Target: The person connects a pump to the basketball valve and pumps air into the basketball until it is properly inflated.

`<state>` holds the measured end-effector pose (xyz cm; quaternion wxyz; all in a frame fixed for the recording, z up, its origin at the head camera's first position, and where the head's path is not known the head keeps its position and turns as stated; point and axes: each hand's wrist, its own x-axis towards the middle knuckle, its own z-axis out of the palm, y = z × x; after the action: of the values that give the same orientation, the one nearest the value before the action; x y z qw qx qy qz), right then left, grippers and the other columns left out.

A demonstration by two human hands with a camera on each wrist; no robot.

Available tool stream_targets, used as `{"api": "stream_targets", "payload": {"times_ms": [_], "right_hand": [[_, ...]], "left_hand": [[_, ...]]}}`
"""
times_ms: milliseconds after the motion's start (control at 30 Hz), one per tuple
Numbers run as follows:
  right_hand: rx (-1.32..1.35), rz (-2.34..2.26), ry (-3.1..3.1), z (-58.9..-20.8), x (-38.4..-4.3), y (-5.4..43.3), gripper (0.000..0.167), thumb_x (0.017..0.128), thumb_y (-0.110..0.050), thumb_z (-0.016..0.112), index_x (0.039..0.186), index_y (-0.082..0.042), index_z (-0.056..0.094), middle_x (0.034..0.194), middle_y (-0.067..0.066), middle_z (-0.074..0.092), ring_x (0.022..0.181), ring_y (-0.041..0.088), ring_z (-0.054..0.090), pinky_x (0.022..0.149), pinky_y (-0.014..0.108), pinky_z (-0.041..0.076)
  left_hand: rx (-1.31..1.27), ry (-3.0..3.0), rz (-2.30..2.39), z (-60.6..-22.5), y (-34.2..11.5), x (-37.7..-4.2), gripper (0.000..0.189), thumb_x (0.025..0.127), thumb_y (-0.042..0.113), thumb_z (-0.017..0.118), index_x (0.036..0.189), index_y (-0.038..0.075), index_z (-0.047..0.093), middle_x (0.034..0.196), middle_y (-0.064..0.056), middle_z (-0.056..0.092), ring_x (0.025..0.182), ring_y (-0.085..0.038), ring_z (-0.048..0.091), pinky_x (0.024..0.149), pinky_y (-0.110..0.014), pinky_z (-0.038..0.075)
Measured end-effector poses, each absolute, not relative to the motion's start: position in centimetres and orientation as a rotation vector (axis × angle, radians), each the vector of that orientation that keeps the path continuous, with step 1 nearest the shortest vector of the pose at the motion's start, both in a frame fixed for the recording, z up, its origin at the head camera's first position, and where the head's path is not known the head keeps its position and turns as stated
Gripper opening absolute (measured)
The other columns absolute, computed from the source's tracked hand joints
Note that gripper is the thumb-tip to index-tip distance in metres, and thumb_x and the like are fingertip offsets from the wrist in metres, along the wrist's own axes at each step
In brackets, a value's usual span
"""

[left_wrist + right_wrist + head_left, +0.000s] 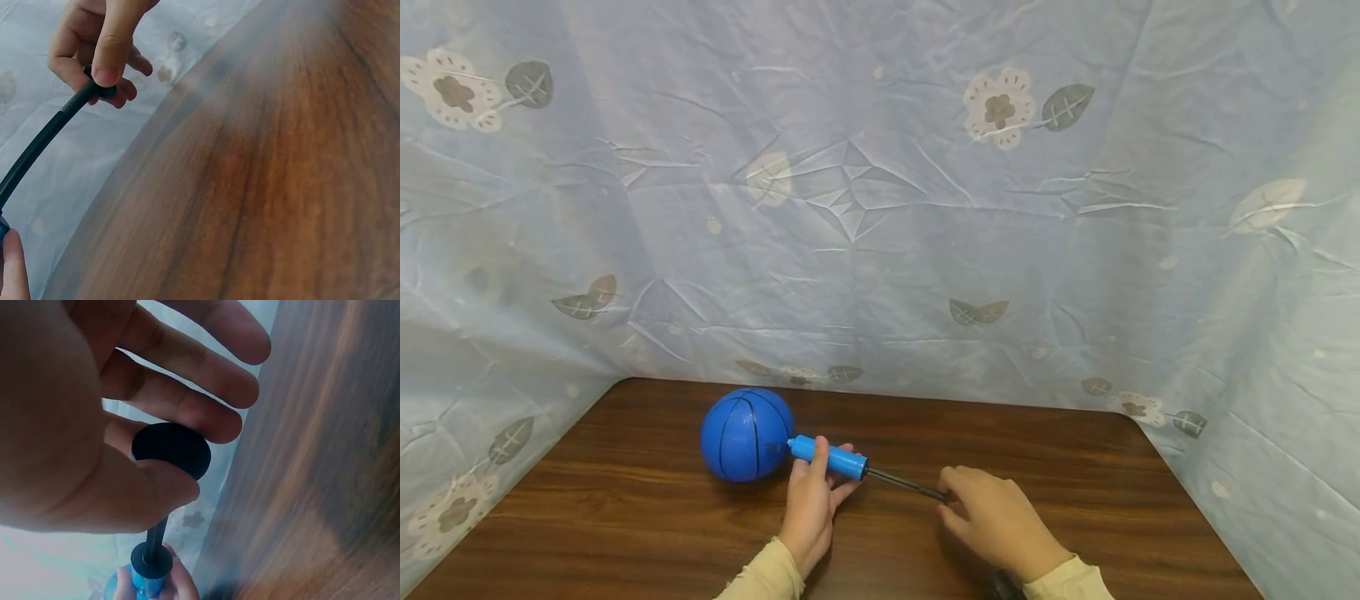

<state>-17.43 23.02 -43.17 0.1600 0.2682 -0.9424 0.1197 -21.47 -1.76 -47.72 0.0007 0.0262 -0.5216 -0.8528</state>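
A blue ball with black seam lines sits on the wooden table. Beside it, my left hand grips the blue barrel of a hand pump, thumb on top. The pump's tip overlaps the ball's right side in the head view. From the barrel's other end a long dark rod runs out to the right. My right hand pinches the round black end of that rod between thumb and fingers, its other fingers spread in the right wrist view.
The brown wood-grain table has rounded far corners. Behind it and along both sides hangs a pale blue cloth printed with flowers and leaves. A small dark object shows under the right wrist at the bottom edge.
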Motion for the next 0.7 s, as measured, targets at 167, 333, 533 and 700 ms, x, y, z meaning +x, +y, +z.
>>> {"api": "stream_targets", "payload": {"times_ms": [167, 333, 533, 700], "right_hand": [[0.818, 0.357, -2.700, -42.9, -17.4, 23.1, 0.023, 0.090, -0.026, 0.082, 0.089, -0.023, 0.059, 0.081, -0.016, 0.058, 0.071, 0.000, 0.056, 0.052, 0.018, 0.042], [0.921, 0.344, -2.645, -42.8, -17.5, 23.1, 0.028, 0.088, -0.027, 0.083, 0.087, -0.022, 0.056, 0.079, -0.017, 0.048, 0.067, -0.002, 0.041, 0.053, 0.017, 0.040], [0.978, 0.331, -2.612, -42.9, -17.5, 22.9, 0.023, 0.088, -0.028, 0.083, 0.092, -0.019, 0.062, 0.082, -0.015, 0.052, 0.067, -0.002, 0.040, 0.055, 0.016, 0.043], [1.001, 0.368, -2.609, -43.2, -17.4, 22.5, 0.022, 0.088, -0.027, 0.082, 0.093, -0.018, 0.063, 0.082, -0.015, 0.053, 0.066, -0.003, 0.041, 0.056, 0.014, 0.044]], "left_hand": [[0.088, -1.623, -2.703, -47.7, -1.8, -21.3, 0.065, 0.112, 0.047, 0.035, 0.152, -0.001, 0.016, 0.144, -0.030, 0.048, 0.128, -0.033, 0.059, 0.105, -0.055, 0.051], [0.090, -1.613, -2.750, -47.8, -1.0, -20.8, 0.069, 0.112, 0.044, 0.038, 0.156, -0.001, 0.010, 0.146, -0.031, 0.046, 0.131, -0.032, 0.056, 0.106, -0.054, 0.049], [0.086, -1.652, -2.769, -47.8, 0.2, -20.0, 0.067, 0.112, 0.044, 0.040, 0.152, -0.003, 0.014, 0.145, -0.029, 0.048, 0.138, -0.038, 0.049, 0.107, -0.053, 0.050], [0.071, -1.693, -2.791, -47.9, 1.3, -19.2, 0.068, 0.111, 0.045, 0.042, 0.149, -0.004, 0.014, 0.146, -0.030, 0.048, 0.140, -0.041, 0.047, 0.106, -0.053, 0.050]]}}
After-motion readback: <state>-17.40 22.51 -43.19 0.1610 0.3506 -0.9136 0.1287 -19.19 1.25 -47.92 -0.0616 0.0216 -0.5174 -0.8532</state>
